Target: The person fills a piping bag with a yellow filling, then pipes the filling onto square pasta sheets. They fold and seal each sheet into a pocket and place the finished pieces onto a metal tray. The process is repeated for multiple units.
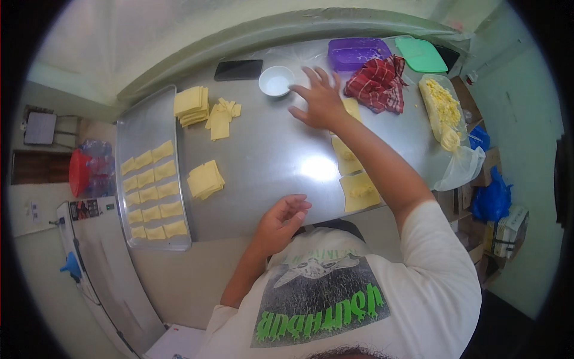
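My right hand (320,99) reaches over the far part of the metal table with its fingers spread. It is empty, and its fingertips are near a small white bowl (276,76). Under and beside my right forearm runs a column of yellow dough squares (354,202), with crumbly yellow filling (361,190) on the nearest one. The farther squares are partly hidden by my hand and arm. Close to the table's front edge, my left hand (281,222) hovers with loosely bent fingers, holding nothing. Stacks of dough squares (205,179) lie to its left.
At left, a metal tray (143,110) holds rows of filled pastries (158,192). Beyond are another dough stack (191,106), dough scraps (220,122), a black phone (238,70), a purple container (357,52) and a red checked cloth (378,84). A tub of yellow filling (441,102) stands right.
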The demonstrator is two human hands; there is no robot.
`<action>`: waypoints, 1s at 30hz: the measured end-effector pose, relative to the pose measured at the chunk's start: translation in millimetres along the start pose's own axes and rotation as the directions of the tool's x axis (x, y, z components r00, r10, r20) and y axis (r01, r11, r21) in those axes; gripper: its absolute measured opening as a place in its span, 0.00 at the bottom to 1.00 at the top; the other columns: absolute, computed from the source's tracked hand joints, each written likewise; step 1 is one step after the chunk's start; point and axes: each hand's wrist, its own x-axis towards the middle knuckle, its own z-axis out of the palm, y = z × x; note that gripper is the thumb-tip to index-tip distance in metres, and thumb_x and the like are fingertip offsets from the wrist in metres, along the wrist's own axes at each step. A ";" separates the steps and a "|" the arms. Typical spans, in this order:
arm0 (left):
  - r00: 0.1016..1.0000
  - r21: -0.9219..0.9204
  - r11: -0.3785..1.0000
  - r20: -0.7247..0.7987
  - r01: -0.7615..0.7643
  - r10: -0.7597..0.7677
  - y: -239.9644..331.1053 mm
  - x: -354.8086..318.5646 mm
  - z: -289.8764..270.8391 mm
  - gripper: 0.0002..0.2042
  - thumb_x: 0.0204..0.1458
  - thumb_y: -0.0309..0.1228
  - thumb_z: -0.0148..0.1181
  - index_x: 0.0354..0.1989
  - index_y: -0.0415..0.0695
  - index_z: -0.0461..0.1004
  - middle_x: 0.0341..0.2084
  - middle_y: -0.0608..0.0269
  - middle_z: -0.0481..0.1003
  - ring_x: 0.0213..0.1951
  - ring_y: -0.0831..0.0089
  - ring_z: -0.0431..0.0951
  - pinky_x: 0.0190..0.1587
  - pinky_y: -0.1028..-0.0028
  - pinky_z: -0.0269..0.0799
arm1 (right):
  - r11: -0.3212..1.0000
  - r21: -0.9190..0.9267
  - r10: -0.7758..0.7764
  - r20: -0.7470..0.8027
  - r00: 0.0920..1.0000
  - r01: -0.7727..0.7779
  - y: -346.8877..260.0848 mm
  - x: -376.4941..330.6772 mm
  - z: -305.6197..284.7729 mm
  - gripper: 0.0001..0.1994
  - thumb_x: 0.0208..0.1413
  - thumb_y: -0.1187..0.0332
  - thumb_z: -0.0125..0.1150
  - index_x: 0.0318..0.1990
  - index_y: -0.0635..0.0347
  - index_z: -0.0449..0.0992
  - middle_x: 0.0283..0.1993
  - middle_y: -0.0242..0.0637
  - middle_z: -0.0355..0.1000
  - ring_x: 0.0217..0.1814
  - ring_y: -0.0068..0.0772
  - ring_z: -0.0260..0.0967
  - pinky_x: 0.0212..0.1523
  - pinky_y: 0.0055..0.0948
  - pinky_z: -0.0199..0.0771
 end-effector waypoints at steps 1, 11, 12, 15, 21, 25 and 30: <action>1.000 -0.004 1.000 -0.021 0.004 -0.004 -3.3 -4.4 3.6 0.19 0.66 0.21 0.54 0.65 0.37 0.67 0.54 0.55 0.76 0.56 0.70 0.76 0.63 0.68 0.69 | 0.999 -0.034 -0.014 0.083 0.996 0.017 -3.3 19.8 9.3 0.27 0.56 0.42 0.63 0.59 0.43 0.79 0.78 0.51 0.52 0.83 0.56 0.39 0.75 0.72 0.30; 0.909 -0.146 0.988 -0.416 -0.055 -0.010 -49.7 -42.4 -27.0 0.17 0.66 0.22 0.53 0.63 0.37 0.69 0.52 0.56 0.77 0.55 0.70 0.76 0.63 0.68 0.71 | 0.999 0.018 -0.045 -0.012 0.999 0.045 28.3 43.4 11.3 0.27 0.60 0.41 0.57 0.53 0.51 0.83 0.76 0.46 0.58 0.82 0.56 0.41 0.73 0.74 0.28; 0.889 -0.151 0.986 -0.457 -0.066 -0.010 -49.4 -45.2 -28.8 0.17 0.66 0.22 0.53 0.62 0.36 0.69 0.51 0.55 0.77 0.55 0.70 0.76 0.63 0.67 0.72 | 0.999 0.018 -0.031 -0.005 0.999 0.031 39.6 31.0 1.1 0.24 0.60 0.44 0.59 0.52 0.52 0.83 0.72 0.45 0.63 0.78 0.54 0.50 0.72 0.70 0.38; 0.872 -0.170 0.984 -0.488 -0.055 -0.036 -41.4 -40.7 -32.4 0.16 0.66 0.21 0.53 0.62 0.35 0.69 0.51 0.55 0.76 0.55 0.69 0.76 0.63 0.68 0.72 | 0.946 0.324 0.024 0.005 1.000 -0.025 95.4 -14.4 -6.5 0.17 0.63 0.55 0.60 0.50 0.57 0.81 0.58 0.46 0.75 0.62 0.49 0.71 0.63 0.50 0.66; 0.886 -0.159 0.984 -0.463 -0.079 -0.004 -33.3 -19.8 -27.6 0.17 0.66 0.21 0.53 0.62 0.35 0.69 0.51 0.55 0.76 0.56 0.68 0.76 0.63 0.66 0.72 | 0.824 0.526 0.225 0.038 0.974 -0.211 154.8 -57.4 8.5 0.16 0.68 0.63 0.52 0.53 0.66 0.77 0.50 0.51 0.77 0.55 0.51 0.75 0.58 0.40 0.72; 0.903 -0.126 0.989 -0.430 -0.078 0.016 -24.0 -8.1 -20.0 0.17 0.66 0.21 0.53 0.63 0.35 0.68 0.51 0.55 0.76 0.56 0.68 0.76 0.64 0.66 0.72 | 0.884 0.454 0.201 -0.149 0.968 -0.113 190.4 -46.5 9.7 0.17 0.68 0.62 0.50 0.51 0.67 0.78 0.52 0.52 0.76 0.56 0.54 0.73 0.60 0.41 0.70; 0.924 -0.117 0.991 -0.383 -0.060 0.010 -24.2 -2.9 -8.0 0.17 0.66 0.21 0.53 0.63 0.35 0.68 0.51 0.55 0.76 0.56 0.69 0.76 0.64 0.66 0.71 | 0.900 0.436 -0.020 -0.016 1.000 0.025 136.5 -52.3 8.7 0.18 0.67 0.56 0.50 0.51 0.56 0.82 0.57 0.48 0.74 0.62 0.51 0.68 0.67 0.49 0.60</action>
